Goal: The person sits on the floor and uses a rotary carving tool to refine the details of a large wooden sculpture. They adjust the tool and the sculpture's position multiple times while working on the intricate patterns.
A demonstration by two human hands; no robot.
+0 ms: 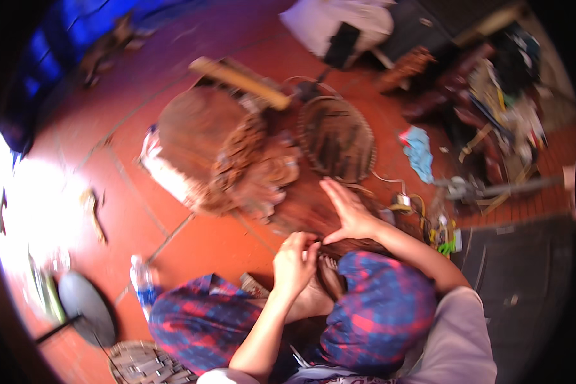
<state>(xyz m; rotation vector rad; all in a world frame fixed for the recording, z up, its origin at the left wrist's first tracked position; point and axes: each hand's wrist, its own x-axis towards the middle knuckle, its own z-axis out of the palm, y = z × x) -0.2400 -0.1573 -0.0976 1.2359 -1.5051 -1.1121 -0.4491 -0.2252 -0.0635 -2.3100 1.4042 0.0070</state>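
Observation:
A large reddish-brown carved wooden piece (256, 173), with a broad round end (201, 131) and carved ridges, stretches across the floor toward my bare feet (329, 278). Over its near end, my right hand (352, 214) is spread, thumb apart from the fingers, with nothing visible in it. My left hand (293, 262) is beside it, just above my feet, its fingers curled together. Whatever those fingers hold, if anything, is hidden. The picture is blurred, so I cannot tell how firmly either hand touches the wood.
Beyond my right hand is a round woven basket (365, 144) with dark long pieces inside. A yellowish plank (240, 83) lies past the wood. A water bottle (144, 281) stands by my left knee, near a grey disc (86, 307). Blue cloth (417, 153), cords and clutter fill the right.

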